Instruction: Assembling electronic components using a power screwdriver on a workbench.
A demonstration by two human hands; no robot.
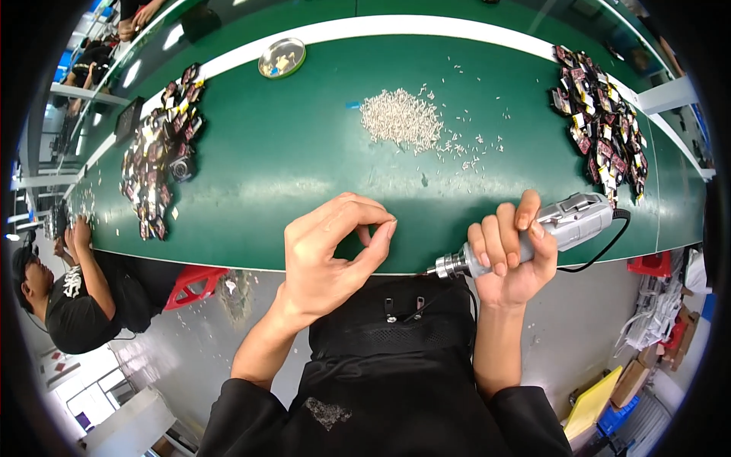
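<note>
Above the near edge of the green table (266, 145), my left hand (324, 255) is closed in a pinch, thumb tip against index fingertip. Whatever lies between those tips, if anything, is too small to make out. My right hand (510, 255) wraps round a grey corded electric screwdriver (572, 225). Its metal nose and thin bit point left, toward my left hand. Beyond both hands lies a loose pile of tiny silvery pieces (400, 119) that look like small screws, with several scattered to its right.
Heaps of small black parts with pink and yellow-white patches lie at the left (160, 164) and right (601, 122). A round shallow dish (282, 58) stands near the far white rail. A co-worker (76, 297) sits at left, by a red stool (194, 286). The cord (620, 236) loops below the screwdriver.
</note>
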